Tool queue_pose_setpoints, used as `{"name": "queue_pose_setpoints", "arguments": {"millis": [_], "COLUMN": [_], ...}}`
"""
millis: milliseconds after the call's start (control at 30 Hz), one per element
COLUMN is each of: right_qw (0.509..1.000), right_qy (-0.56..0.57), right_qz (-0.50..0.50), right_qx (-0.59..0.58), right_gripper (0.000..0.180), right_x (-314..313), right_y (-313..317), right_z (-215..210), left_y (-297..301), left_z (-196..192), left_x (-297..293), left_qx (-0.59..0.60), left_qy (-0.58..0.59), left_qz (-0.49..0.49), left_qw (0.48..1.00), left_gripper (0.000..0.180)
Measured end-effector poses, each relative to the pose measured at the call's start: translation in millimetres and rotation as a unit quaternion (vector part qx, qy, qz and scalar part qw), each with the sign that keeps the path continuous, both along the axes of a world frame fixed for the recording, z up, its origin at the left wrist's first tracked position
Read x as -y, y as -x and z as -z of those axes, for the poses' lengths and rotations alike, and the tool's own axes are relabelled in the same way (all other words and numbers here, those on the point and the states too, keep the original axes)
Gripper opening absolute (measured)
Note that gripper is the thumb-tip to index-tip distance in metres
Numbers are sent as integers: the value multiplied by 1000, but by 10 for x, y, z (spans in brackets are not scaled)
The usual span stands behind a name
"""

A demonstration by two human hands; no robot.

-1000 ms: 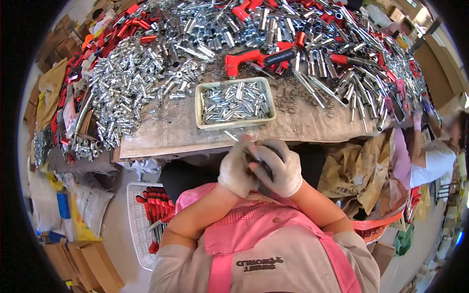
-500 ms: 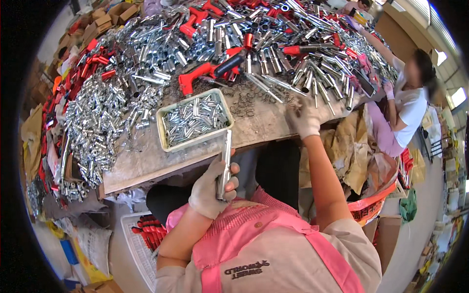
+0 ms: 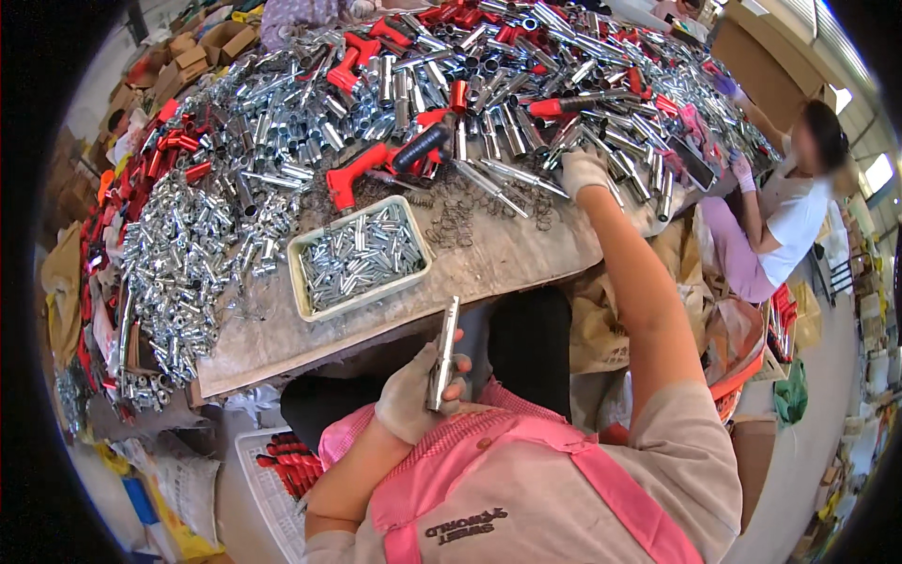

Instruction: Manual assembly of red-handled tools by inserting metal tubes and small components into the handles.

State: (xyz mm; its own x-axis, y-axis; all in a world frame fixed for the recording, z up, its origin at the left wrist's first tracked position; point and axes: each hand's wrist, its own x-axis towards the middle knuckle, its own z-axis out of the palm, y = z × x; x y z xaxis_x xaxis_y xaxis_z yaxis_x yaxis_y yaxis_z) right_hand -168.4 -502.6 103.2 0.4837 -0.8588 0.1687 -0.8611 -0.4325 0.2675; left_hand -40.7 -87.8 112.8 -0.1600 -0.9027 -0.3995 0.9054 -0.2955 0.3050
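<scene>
The right hand [image 3: 584,172], gloved, reaches among metal tubes [image 3: 507,132] near the worktable's [image 3: 489,263] far right edge; its grip is unclear. The left hand [image 3: 418,395] clasps a steel tube [image 3: 443,353] below the near edge. Cardboard boxes [image 3: 202,42] crowd the room.

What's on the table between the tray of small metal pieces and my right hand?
Loose wire springs on bare tabletop, seen from the head view, between tray and right hand.
</scene>
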Motion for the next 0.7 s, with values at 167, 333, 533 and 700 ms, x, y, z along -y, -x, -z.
{"name": "queue_pose_setpoints", "arguments": {"millis": [167, 333, 533, 700], "right_qw": [968, 916, 843, 714], "right_qy": [14, -61, -258, -478], "right_qz": [-158, -172, -187, -280], "right_qx": [196, 357, 434, 429], "right_gripper": [23, 31, 42, 22], "right_x": [204, 168, -102, -872], "right_y": [19, 17, 42, -64], "right_z": [-344, -686, -626, -660], "left_y": [26, 13, -120, -210], "left_z": [-65, -184, -49, -4], "left_x": [37, 84, 63, 102], "left_qx": [51, 158, 166, 141], "left_qy": [-13, -32, 0, 0], "left_qz": [-11, -33, -67, -68], "left_qw": [999, 986, 984, 988], "left_gripper": [38, 43, 47, 41]}}
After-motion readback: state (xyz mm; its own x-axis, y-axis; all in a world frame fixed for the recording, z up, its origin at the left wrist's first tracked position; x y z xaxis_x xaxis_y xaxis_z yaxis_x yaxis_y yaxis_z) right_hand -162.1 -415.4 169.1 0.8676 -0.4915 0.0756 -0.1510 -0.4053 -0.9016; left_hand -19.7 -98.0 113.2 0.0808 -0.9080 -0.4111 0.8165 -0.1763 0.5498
